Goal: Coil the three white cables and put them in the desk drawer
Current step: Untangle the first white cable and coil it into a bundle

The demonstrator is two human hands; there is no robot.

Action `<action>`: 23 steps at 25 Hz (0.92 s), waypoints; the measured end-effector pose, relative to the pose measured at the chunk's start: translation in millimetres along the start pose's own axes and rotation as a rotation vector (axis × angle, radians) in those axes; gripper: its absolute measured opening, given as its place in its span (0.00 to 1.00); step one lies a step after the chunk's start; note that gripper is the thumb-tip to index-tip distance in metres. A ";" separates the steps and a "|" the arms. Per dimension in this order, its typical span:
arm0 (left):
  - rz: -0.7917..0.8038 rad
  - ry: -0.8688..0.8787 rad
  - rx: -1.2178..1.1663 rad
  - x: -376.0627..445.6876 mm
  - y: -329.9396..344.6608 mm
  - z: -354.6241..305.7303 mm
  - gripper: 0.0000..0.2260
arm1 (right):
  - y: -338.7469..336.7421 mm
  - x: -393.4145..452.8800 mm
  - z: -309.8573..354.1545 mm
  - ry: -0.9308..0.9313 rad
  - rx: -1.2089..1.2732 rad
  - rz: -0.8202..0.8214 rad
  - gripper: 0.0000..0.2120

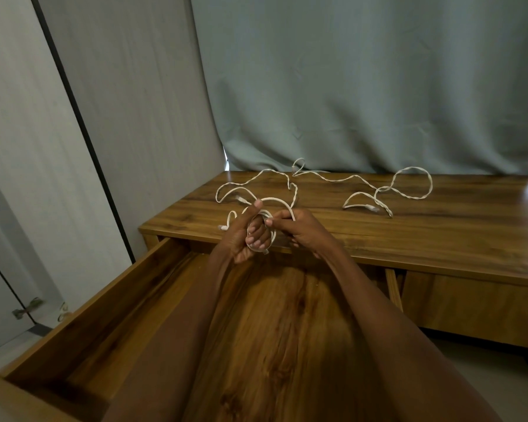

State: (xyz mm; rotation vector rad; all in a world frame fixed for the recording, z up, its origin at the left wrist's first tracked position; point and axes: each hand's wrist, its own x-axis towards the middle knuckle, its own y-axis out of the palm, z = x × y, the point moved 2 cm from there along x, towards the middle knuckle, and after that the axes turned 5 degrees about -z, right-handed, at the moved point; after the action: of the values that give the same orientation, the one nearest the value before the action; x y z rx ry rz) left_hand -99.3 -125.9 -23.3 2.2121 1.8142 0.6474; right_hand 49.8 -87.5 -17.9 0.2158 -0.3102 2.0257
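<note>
Over the open drawer (110, 303), at the desk's (439, 239) front edge, both hands work one white cable into a coil (267, 226). Its loops are wound round the curled fingers of the left hand (244, 236), whose thumb points up and presses the top of the loops; a short end with a pale plug pokes out below the fingers. The right hand (299, 229) pinches the strand just beside the coil, thumb and forefinger closed on it, and a smooth arc of cable rises between the two hands. Behind them a second cable (256, 184) lies loose on the desk top, thin, white and twisted like cord, wandering in open bends with its plug end near the left thumb. Well to the right a third cable (409, 181) sprawls uncoiled, with one round loop at its far end and a plug end resting on the wood. A grey-green curtain (363, 80) hangs behind the desk.
</note>
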 end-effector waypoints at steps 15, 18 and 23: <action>-0.533 0.199 0.341 1.5 6.4 -6.9 0.25 | 2.0 -7.2 14.7 -0.131 -0.033 -0.082 0.03; -0.527 0.184 0.314 0.2 7.1 -5.1 0.25 | 1.8 -8.8 14.8 -0.098 -0.030 -0.043 0.03; -0.468 0.246 0.573 0.5 3.8 -3.9 0.22 | -2.1 -6.4 10.4 -0.087 -0.085 -0.117 0.08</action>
State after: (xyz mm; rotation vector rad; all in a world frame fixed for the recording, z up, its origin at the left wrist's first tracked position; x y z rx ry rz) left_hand -97.6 -126.7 -18.2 1.9189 2.8069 0.3361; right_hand 54.8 -95.2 -9.6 0.2634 -0.4273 1.8873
